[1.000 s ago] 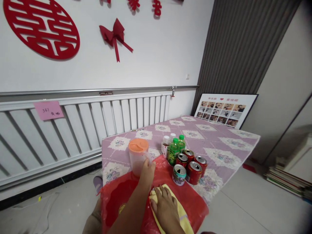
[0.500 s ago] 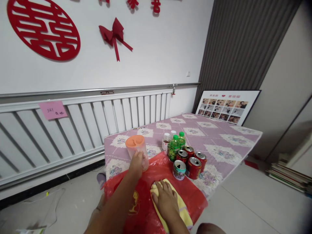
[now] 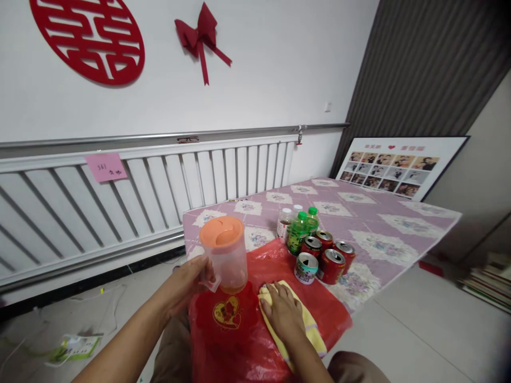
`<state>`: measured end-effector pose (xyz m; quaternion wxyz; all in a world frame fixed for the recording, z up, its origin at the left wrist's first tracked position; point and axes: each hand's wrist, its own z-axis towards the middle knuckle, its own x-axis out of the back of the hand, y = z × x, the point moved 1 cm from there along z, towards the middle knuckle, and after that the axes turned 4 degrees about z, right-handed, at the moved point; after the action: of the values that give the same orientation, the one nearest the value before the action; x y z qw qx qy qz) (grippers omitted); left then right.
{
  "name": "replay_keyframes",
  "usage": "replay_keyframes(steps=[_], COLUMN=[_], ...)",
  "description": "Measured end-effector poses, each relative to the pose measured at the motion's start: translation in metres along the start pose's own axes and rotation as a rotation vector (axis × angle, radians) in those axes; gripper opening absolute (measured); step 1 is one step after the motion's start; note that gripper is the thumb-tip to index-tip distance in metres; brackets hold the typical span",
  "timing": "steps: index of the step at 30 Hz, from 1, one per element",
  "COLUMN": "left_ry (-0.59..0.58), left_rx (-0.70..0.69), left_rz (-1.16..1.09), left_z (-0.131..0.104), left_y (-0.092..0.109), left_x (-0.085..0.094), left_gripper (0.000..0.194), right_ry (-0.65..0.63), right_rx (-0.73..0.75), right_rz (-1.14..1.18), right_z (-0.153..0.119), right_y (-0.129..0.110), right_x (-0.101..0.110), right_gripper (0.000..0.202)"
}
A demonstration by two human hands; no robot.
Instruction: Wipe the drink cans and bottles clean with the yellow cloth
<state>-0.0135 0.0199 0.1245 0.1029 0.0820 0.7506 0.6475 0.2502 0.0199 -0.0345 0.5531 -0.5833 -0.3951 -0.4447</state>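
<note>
My left hand [image 3: 195, 274] is closed round the handle of a translucent plastic pitcher [image 3: 230, 263] with an orange lid. A little amber liquid shows at the pitcher's bottom. I cannot tell whether its base touches the red plastic sheet [image 3: 223, 354] below, which bears a gold heart print. My right hand [image 3: 282, 311] lies spread and flat on a folded yellow cloth [image 3: 313, 332] on that sheet. Just beyond the cloth stand a short teal-and-white can [image 3: 306, 269] and several opened red cans [image 3: 332, 267].
Behind the cans are green-capped bottles [image 3: 297, 234] and white-capped bottles [image 3: 284, 226]. A lilac floral tablecloth [image 3: 343, 213] covers the table. A white radiator [image 3: 159, 186] runs along the wall, and a photo board [image 3: 399, 165] leans at the far right. A power strip [image 3: 77, 346] lies on the floor.
The pitcher has turned, so its handle and my left hand are now on its left side, and it has come a little nearer and leftward. My right hand stays on the cloth. The view has shifted.
</note>
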Motion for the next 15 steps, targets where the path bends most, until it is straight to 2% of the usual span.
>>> replay_keyframes(steps=[6, 11, 15], left_ry=[-0.074, -0.078, -0.107], left_rx=[0.04, 0.099, 0.085], left_rz=[0.127, 0.139, 0.19], left_z=[-0.024, -0.023, -0.021], left_y=[-0.022, -0.041, -0.049], left_x=[0.009, 0.011, 0.017], left_gripper=[0.062, 0.061, 0.056], right_ry=[0.013, 0.015, 0.016], right_rx=[0.024, 0.017, 0.015], right_rz=[-0.009, -0.015, -0.014], right_z=[0.0, 0.0, 0.0], right_y=[-0.001, -0.001, 0.0], right_x=[0.001, 0.0, -0.001], right_gripper=[0.052, 0.052, 0.051])
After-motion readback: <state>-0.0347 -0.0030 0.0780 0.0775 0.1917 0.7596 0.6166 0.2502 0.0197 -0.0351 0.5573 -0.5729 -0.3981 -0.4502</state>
